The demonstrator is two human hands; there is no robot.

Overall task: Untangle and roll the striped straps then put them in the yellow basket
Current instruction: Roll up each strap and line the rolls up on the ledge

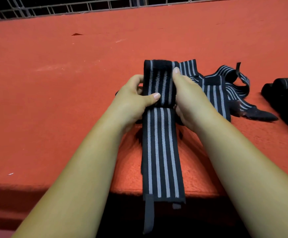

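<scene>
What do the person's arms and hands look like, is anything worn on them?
Both forearms are bare, with no sleeves in view. The left hand and right hand wear no gloves, and no rings, watch or bracelets show. The fingers have short, unpainted nails.

A strap [162, 148] lies on the worktop [54, 100], running from its near edge, which its end overhangs, to mid-worktop between the left hand [133, 98] and right hand [189, 98]. Tangled straps [225, 90] lie just right of the hands. Rolled straps [287, 93] sit farther right.
</scene>
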